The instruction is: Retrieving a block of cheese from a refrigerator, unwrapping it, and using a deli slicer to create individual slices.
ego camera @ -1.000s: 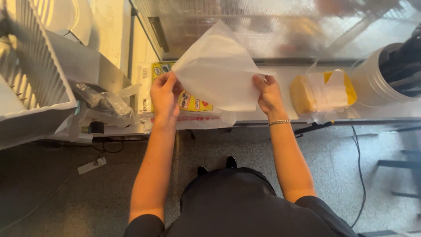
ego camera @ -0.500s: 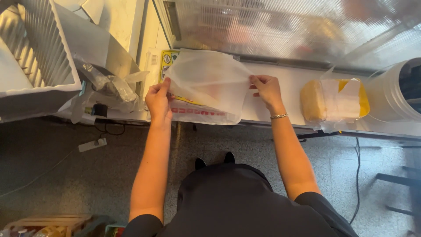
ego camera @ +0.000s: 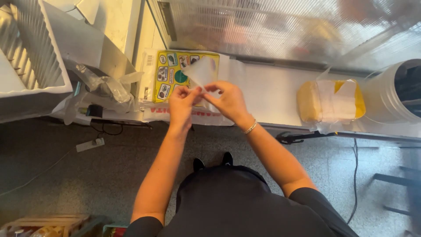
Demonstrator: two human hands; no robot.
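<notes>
1. The left hand (ego camera: 182, 102) and the right hand (ego camera: 229, 101) meet fingertip to fingertip over the front edge of the long white counter (ego camera: 272, 94), both pinching a thin translucent plastic bag (ego camera: 201, 72).
2. The bag rises from the fingers as a folded, pointed flap, above the counter's left part.
3. Beneath it on the counter lies a flat yellow printed package with small pictures (ego camera: 175, 74).
4. Further right on the counter sits a yellow block wrapped in clear plastic (ego camera: 330, 101), well apart from the hands.
5. A white plastic bucket (ego camera: 390, 94) stands just beside the block, at the counter's right end.
6. A thin silver bracelet (ego camera: 251, 127) circles the right wrist.
</notes>
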